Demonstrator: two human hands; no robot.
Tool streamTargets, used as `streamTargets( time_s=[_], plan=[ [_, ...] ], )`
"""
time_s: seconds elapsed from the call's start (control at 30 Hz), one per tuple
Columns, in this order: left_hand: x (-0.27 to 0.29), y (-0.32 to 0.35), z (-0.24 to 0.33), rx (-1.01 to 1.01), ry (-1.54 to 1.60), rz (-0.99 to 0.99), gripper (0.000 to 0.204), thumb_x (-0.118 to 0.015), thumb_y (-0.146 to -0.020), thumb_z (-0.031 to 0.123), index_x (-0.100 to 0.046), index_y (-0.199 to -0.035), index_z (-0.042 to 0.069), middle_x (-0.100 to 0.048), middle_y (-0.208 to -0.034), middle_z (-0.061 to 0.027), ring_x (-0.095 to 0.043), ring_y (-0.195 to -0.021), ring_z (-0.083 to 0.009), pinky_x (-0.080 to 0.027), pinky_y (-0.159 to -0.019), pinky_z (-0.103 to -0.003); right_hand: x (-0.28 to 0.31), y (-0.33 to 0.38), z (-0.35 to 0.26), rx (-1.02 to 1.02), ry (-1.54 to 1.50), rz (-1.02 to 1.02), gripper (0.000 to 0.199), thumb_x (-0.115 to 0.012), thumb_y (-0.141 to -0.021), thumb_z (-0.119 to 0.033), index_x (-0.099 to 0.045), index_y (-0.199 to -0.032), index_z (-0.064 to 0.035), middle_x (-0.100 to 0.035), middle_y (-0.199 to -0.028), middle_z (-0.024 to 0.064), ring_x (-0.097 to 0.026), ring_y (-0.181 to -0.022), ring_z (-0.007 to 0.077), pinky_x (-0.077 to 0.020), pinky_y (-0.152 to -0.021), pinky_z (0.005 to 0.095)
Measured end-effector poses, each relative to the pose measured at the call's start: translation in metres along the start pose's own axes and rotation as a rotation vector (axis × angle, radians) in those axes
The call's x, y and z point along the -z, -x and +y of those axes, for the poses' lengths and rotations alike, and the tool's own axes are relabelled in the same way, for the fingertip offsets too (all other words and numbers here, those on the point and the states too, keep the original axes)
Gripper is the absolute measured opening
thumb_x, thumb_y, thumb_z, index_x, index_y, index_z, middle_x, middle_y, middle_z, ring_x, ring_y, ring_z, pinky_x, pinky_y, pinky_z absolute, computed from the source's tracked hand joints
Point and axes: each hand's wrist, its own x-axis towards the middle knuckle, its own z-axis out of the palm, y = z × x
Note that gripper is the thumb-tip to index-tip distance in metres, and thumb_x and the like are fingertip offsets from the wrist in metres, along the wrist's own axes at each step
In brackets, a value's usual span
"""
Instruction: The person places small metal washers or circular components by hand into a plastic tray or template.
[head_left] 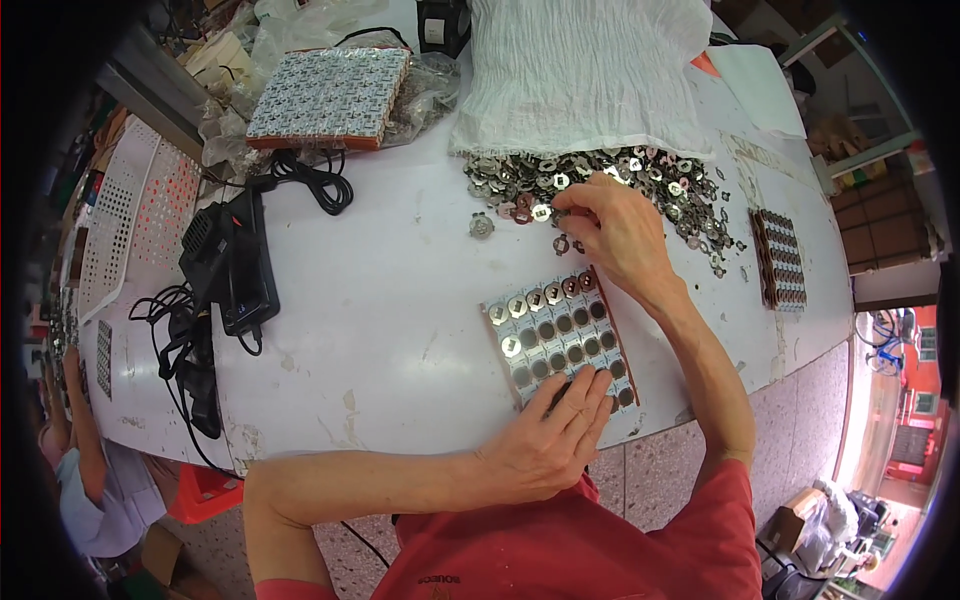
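A panel of small boards lies near the table's front edge, with rows of round dark spots. Shiny metal clips sit along its far row, and one more clip is at the left of the second row. My left hand rests on the panel's near end, fingers stretched over it. Beyond the panel, my right hand is at the near edge of a heap of loose metal clips, thumb and forefinger closed together. What is between those fingertips is too small to make out.
A white woven sack lies behind the heap. Stacked panels stand at the far left, and a smaller stack at the right. A black power adapter with cables lies at left. Another person's arm shows at the left edge.
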Motion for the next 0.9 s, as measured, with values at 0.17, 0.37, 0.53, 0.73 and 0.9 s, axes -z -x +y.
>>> streamTargets(
  time_s=[0.17, 0.37, 0.53, 0.73, 0.9],
  plan=[
    [0.000, -0.001, -0.001, -0.001, -0.003, 0.010, 0.046, -0.063, -0.083, 0.025, -0.064, -0.111, -0.011, -0.060, -0.125, -0.0310, -0.058, -0.118, -0.0400, -0.046, -0.098, -0.050, 0.001, -0.003, 0.006, -0.037, 0.053, -0.055, 0.015, -0.067, -0.077, -0.006, -0.071, -0.091, -0.0052, -0.064, -0.088, 0.0133, -0.064, -0.084, 0.0341, -0.0483, -0.074, 0.0440],
    [0.000, -0.001, 0.001, 0.013, 0.018, -0.005, 0.047, -0.064, -0.082, 0.026, -0.065, -0.111, -0.011, -0.060, -0.127, -0.0300, -0.058, -0.119, -0.0394, -0.046, -0.098, -0.050, 0.022, 0.005, -0.001, -0.244, -0.400, -0.175, 0.013, -0.067, -0.082, -0.009, -0.069, -0.091, 0.0001, -0.066, -0.081, 0.0070, -0.061, -0.074, 0.0159, -0.0487, -0.070, 0.0313],
    [-0.001, 0.000, 0.002, 0.022, 0.012, -0.022, 0.051, -0.065, -0.081, 0.028, -0.064, -0.113, -0.011, -0.059, -0.129, -0.0302, -0.056, -0.122, -0.0394, -0.044, -0.100, -0.050, 0.025, 0.025, -0.009, -0.331, -0.732, -0.303, 0.016, -0.067, -0.089, -0.005, -0.067, -0.105, -0.0021, -0.067, -0.088, 0.0017, -0.059, -0.076, 0.0066, -0.0464, -0.072, 0.0210],
    [0.000, 0.000, 0.001, 0.007, -0.018, -0.040, 0.054, -0.064, -0.082, 0.030, -0.063, -0.117, -0.011, -0.058, -0.131, -0.0297, -0.055, -0.123, -0.0392, -0.043, -0.101, -0.051, 0.022, 0.048, -0.029, -0.424, -0.859, -0.340, 0.019, -0.065, -0.088, -0.005, -0.066, -0.106, 0.0006, -0.069, -0.082, 0.0063, -0.061, -0.074, 0.0079, -0.0484, -0.067, 0.0240],
    [0.000, 0.002, 0.001, -0.009, -0.039, -0.049, 0.053, -0.062, -0.083, 0.031, -0.063, -0.117, -0.010, -0.060, -0.126, -0.0267, -0.054, -0.121, -0.0365, -0.043, -0.099, -0.048, 0.014, 0.067, -0.042, -0.391, -0.778, -0.412, 0.010, -0.066, -0.090, 0.003, -0.069, -0.100, 0.0021, -0.069, -0.091, 0.0032, -0.063, -0.085, 0.0067, -0.0515, -0.075, 0.0225]
  ],
)
